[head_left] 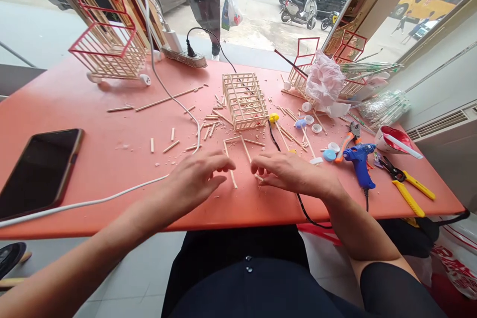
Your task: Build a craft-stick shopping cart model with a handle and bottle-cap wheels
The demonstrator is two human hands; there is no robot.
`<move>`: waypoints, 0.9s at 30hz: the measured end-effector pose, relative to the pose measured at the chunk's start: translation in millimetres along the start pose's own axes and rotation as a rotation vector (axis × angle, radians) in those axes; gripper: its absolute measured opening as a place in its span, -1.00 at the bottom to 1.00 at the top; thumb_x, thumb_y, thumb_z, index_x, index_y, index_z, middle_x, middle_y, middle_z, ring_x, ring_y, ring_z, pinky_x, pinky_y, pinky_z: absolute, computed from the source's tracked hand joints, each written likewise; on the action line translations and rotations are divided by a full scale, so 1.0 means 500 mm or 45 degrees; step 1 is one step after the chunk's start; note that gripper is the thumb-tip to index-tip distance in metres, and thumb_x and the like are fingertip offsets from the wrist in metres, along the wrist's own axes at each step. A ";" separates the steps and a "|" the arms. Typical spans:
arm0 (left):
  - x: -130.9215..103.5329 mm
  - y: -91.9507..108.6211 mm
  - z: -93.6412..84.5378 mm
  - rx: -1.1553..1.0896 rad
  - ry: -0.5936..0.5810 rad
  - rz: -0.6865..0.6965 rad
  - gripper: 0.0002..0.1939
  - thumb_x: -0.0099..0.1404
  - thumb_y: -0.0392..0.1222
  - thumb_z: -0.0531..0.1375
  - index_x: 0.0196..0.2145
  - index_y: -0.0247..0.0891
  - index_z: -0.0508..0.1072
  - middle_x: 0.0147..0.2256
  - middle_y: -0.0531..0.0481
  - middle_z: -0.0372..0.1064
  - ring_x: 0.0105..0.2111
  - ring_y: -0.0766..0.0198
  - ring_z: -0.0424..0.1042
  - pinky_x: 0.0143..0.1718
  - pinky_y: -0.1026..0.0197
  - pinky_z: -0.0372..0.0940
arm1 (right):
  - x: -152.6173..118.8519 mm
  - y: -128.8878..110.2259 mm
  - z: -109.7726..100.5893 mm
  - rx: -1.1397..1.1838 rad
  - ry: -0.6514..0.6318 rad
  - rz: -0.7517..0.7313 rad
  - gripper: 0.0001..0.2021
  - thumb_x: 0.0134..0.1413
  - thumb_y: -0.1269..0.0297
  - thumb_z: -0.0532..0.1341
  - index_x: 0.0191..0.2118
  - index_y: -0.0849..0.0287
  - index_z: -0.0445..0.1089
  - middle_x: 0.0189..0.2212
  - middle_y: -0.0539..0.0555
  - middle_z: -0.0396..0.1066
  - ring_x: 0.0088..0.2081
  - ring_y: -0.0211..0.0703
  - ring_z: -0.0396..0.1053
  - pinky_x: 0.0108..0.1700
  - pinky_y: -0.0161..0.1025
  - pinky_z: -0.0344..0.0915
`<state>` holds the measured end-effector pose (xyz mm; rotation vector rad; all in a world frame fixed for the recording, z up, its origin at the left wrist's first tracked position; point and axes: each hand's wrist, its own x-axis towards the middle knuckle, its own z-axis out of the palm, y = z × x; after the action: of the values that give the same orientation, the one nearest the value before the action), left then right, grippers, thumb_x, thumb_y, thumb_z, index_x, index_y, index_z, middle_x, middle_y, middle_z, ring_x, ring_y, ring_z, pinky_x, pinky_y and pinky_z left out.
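Note:
A three-sided frame of thin wooden sticks [234,138] lies on the orange table near its front, its open end towards me. My left hand [203,174] is just left of the frame's left stick, fingers loosely bent and thumb apart, nothing in it. Over the right stick [246,150] is my right hand [286,171], thumb and fingers apart around the stick's near end; whether they touch it I cannot tell. Behind the frame stands a box-shaped lattice of wooden sticks [245,101], with loose sticks inside or behind it.
Cut sticks [171,146] and crumbs are scattered about. A phone [40,166] and white cable [112,194] lie left. To the right are a blue glue gun [359,161], yellow-handled pliers [408,189], orange-handled cutters [348,141] and bottle caps. A red-trimmed stick cart [112,52] stands back left.

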<state>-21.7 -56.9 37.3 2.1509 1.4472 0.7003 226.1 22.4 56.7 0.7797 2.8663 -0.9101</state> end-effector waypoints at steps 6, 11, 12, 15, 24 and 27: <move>-0.066 -0.007 0.089 0.143 0.358 0.089 -0.88 0.46 -0.29 0.17 -0.22 -0.19 0.53 -0.23 -0.03 0.54 -0.24 0.19 0.52 -0.17 0.19 0.38 | 0.011 -0.001 0.020 -0.135 0.025 -0.014 -0.94 0.30 0.46 0.26 -0.21 0.18 0.39 -0.22 0.07 0.46 -0.22 -0.18 0.33 -0.21 -0.28 0.11; -0.074 0.003 0.119 0.294 0.540 0.198 -0.86 0.50 -0.33 0.15 -0.17 -0.22 0.51 -0.24 -0.07 0.53 -0.23 0.16 0.48 -0.13 0.16 0.39 | 0.016 -0.005 0.023 -0.141 0.051 -0.032 -0.94 0.33 0.44 0.26 -0.23 0.21 0.39 -0.25 0.06 0.43 -0.23 -0.18 0.33 -0.20 -0.29 0.11; -0.074 0.006 0.121 0.314 0.553 0.208 -0.86 0.50 -0.34 0.14 -0.18 -0.22 0.51 -0.25 -0.08 0.53 -0.23 0.16 0.47 -0.14 0.16 0.38 | 0.017 -0.004 0.025 -0.147 0.056 -0.034 -0.93 0.33 0.44 0.26 -0.23 0.21 0.39 -0.25 0.06 0.43 -0.23 -0.19 0.33 -0.21 -0.29 0.10; -0.073 0.010 0.124 0.367 0.576 0.220 -0.85 0.50 -0.33 0.14 -0.20 -0.21 0.51 -0.26 -0.08 0.54 -0.24 0.14 0.46 -0.15 0.13 0.38 | 0.019 -0.002 0.030 -0.190 0.069 -0.037 -0.92 0.34 0.45 0.25 -0.25 0.21 0.40 -0.27 0.05 0.41 -0.26 -0.21 0.30 -0.25 -0.30 0.06; -0.068 0.011 0.132 0.387 0.582 0.245 -0.80 0.47 -0.44 0.11 -0.24 -0.26 0.50 -0.29 -0.12 0.53 -0.27 0.11 0.45 -0.21 0.12 0.38 | 0.020 -0.013 0.029 -0.222 0.085 -0.028 -0.90 0.32 0.43 0.28 -0.28 0.23 0.44 -0.31 0.05 0.42 -0.29 -0.22 0.30 -0.26 -0.30 0.06; -0.070 0.007 0.133 0.363 0.563 0.241 -0.80 0.48 -0.44 0.10 -0.23 -0.26 0.49 -0.27 -0.12 0.53 -0.25 0.11 0.45 -0.21 0.12 0.38 | 0.021 -0.013 0.029 -0.197 0.082 -0.041 -0.89 0.33 0.42 0.28 -0.29 0.23 0.44 -0.32 0.05 0.41 -0.30 -0.23 0.30 -0.27 -0.30 0.07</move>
<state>11.6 -96.7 -17.5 2.4847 1.6561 1.1595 212.2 14.6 46.0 0.7634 2.9687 -0.6677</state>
